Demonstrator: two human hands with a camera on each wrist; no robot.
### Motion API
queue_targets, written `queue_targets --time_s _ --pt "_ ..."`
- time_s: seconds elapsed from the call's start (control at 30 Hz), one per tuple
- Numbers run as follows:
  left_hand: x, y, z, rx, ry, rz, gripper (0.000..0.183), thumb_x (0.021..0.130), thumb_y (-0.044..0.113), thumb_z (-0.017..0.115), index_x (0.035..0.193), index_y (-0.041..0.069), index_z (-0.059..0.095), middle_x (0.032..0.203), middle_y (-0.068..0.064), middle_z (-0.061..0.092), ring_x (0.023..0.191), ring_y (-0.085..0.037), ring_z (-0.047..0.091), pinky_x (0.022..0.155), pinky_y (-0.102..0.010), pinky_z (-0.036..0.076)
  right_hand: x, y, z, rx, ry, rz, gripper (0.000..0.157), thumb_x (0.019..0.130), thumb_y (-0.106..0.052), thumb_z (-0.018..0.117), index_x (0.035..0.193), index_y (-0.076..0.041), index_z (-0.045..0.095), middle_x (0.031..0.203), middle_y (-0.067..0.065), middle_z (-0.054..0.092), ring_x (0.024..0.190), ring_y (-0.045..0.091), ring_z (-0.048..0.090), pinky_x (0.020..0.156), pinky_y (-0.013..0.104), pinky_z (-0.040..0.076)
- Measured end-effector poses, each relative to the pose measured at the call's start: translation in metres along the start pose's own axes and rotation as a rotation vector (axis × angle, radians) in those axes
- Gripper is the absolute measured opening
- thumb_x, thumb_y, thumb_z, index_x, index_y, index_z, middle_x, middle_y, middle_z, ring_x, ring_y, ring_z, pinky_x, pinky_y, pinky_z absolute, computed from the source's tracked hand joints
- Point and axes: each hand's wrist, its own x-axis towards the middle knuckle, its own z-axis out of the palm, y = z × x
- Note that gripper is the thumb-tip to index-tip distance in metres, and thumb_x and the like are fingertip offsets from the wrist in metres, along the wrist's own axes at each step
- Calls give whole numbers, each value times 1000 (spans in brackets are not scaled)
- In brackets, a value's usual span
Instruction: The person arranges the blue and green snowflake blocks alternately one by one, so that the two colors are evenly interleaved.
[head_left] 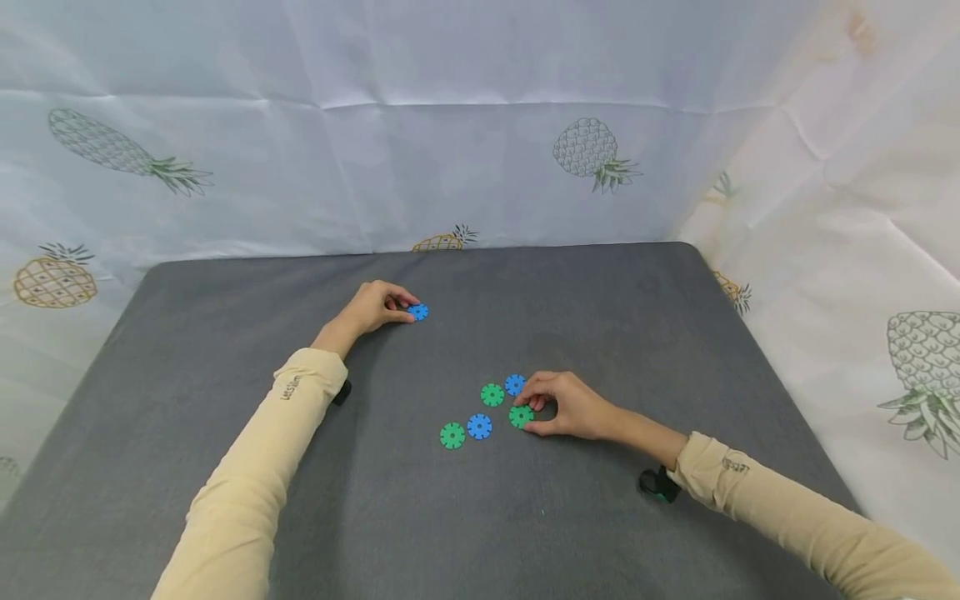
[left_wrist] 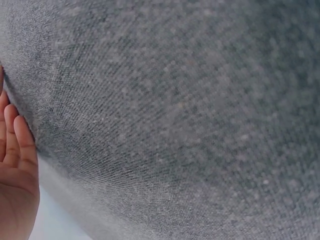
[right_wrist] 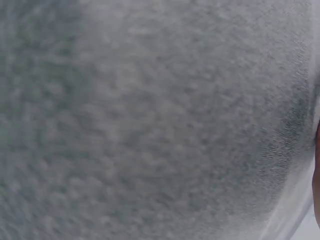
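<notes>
Toward the back of the table, my left hand (head_left: 372, 307) pinches a blue notched disc (head_left: 418, 312) between thumb and fingers. My right hand (head_left: 567, 405) grips a green notched disc (head_left: 521, 417) by its right side, near the middle of the table. Just behind that disc lies another blue disc (head_left: 514, 384), close to the right fingertips. A second green disc (head_left: 492, 395) is to its left. Nearer the front, a blue disc (head_left: 479, 427) and a green disc (head_left: 452, 436) lie side by side. The wrist views show only parts of the hands, no discs.
Grey cloth covers the table (head_left: 225, 400). A white curtain with printed pineapples (head_left: 465, 175) hangs along the back edge and the right side. Black straps (head_left: 659, 484) sit at both wrists, below the rolled sleeves.
</notes>
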Motion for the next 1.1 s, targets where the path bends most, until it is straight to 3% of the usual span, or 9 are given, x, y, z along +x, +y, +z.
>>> queue_targets --time_s 0.23,0.43,0.7,1.1 --pt "0 1 1 -6 -1 -8 30 84 13 75 112 2 71 98 -14 66 74 -21 57 67 -30 44 -3 4 -2 63 -15 34 26 81 -15 79 104 -9 69 102 0 65 86 8 61 77 25 52" --pt "1 3 1 1 0 -5 31 84 12 75 112 1 71 99 -14 66 76 -22 58 68 -31 45 -4 9 -8 258 -76 79 29 84 -12 75 111 -3 68 100 4 68 84 11 65 76 28 53" --pt "3 1 1 -1 7 4 31 84 13 76 112 2 72 100 -14 67 74 -21 58 68 -30 44 -5 15 -11 456 -35 160 32 79 -4 77 109 4 69 98 14 70 85 13 67 74 33 55" --pt "4 1 -1 -22 13 -3 29 83 11 76 111 2 72 100 -15 67 75 -21 58 69 -30 45 -6 14 -9 540 11 175 29 76 -2 79 102 6 69 95 20 69 81 15 68 70 32 55"
